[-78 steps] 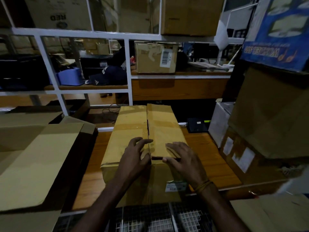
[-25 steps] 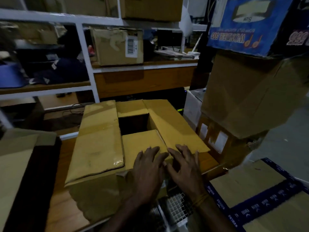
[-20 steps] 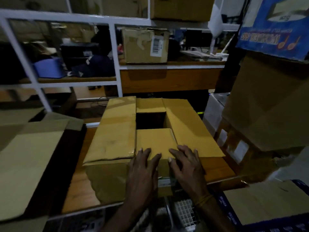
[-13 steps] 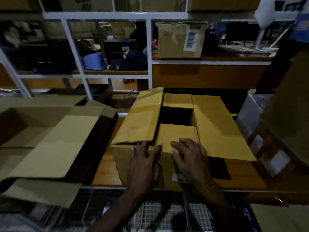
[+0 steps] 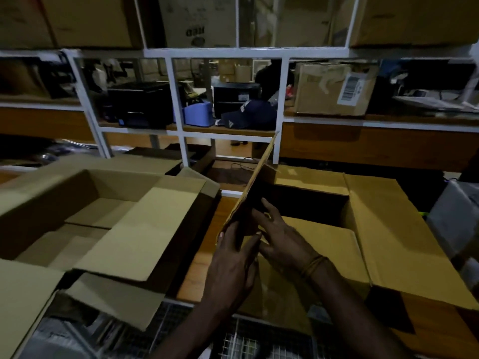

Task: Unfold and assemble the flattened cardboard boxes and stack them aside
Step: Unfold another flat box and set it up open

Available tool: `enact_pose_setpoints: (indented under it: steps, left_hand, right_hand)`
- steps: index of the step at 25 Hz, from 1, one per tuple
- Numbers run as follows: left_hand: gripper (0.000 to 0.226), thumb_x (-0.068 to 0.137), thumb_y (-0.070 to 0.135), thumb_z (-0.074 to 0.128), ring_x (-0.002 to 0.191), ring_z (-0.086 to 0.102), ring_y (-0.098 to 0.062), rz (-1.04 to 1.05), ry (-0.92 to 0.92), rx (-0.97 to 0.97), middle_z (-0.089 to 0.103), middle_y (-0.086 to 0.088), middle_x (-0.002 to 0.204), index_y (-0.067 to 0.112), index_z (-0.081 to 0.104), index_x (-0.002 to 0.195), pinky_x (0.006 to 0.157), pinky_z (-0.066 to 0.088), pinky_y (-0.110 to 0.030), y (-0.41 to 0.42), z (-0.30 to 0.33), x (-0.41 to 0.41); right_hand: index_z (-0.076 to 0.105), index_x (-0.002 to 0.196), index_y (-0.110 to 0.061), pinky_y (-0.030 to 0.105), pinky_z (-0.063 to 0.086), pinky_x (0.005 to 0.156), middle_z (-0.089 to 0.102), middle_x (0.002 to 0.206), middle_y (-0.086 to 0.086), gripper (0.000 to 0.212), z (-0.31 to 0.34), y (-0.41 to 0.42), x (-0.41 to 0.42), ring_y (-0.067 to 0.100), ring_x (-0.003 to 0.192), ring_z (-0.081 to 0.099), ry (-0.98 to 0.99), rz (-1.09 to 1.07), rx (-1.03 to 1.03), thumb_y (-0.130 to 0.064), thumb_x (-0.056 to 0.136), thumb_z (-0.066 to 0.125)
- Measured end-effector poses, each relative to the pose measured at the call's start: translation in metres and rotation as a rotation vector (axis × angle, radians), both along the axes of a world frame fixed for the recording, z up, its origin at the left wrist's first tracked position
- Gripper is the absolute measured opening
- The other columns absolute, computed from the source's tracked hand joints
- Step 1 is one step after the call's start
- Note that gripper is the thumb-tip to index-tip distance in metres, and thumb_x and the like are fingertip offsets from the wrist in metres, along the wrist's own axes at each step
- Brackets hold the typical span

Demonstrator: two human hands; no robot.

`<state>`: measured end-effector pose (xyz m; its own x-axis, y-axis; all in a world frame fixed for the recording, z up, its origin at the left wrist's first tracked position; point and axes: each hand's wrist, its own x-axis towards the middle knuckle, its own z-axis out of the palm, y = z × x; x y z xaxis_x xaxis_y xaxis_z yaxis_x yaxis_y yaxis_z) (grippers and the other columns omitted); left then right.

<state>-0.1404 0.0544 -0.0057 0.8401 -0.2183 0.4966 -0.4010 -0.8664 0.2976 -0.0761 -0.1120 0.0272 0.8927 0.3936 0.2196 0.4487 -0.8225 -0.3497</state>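
On the wooden table point(image 5: 204, 260) sits the box point(image 5: 383, 244), and its left flap point(image 5: 255, 177), flat a moment ago, now stands up. Left hand point(image 5: 233, 265) grips that flap; right hand point(image 5: 282, 234) lies open beside it, so the top is opening.

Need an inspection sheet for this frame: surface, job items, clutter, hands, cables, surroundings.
Surface: brown wooden table, bare strip visible left of the box.
Job's things: brown cardboard box on the table, left long flap raised on edge, right flap folded outward, near short flap lying flat; second open cardboard box to the left.
Clutter: wire mesh rack below the table edge.
Grippers: left hand grips the raised flap's near end; right hand beside it, fingers straight against the flap.
Cables: thin dark cable behind the box.
Surroundings: white metal shelving holding a labelled carton, blue container and dark cap.
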Motion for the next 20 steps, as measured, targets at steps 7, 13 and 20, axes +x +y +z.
enact_pose_setpoints:
  steps: [7, 13, 20]
  left_hand:
    - [0.05, 0.089, 0.035, 0.059, 0.145, 0.028, -0.037, 0.125, -0.022, 0.104, 0.025, -0.017, 0.157, 0.033, 0.046, 0.137, 0.113, 0.024, -0.056, 0.026, 0.0, 0.02]
    - [0.07, 0.089, 0.059, 0.002, 0.14, 0.034, -0.031, 0.211, 0.272, 0.036, 0.03, -0.008, 0.157, 0.039, 0.04, 0.144, 0.114, 0.027, -0.047, 0.041, -0.005, 0.03]
    - [0.044, 0.098, 0.054, 0.036, 0.123, 0.053, -0.018, 0.077, 0.411, -0.104, 0.041, 0.002, 0.149, 0.043, 0.045, 0.14, 0.091, 0.048, -0.033, 0.053, 0.004, 0.041]
  right_hand:
    - [0.0, 0.137, -0.075, 0.049, 0.053, 0.094, -0.014, 0.164, -0.006, 0.083, 0.011, 0.033, 0.02, 0.033, 0.139, 0.038, 0.158, 0.171, -0.007, -0.039, 0.093, 0.061]
    - [0.014, 0.144, -0.065, 0.05, 0.028, 0.116, 0.015, 0.164, -0.003, 0.06, -0.005, 0.034, 0.029, 0.022, 0.148, 0.022, 0.234, 0.096, -0.026, -0.061, 0.093, 0.047]
    - [0.025, 0.15, -0.049, 0.043, 0.031, 0.115, 0.03, 0.158, -0.011, 0.061, -0.012, 0.035, 0.03, 0.012, 0.144, 0.029, 0.27, 0.051, -0.017, -0.063, 0.094, 0.043]
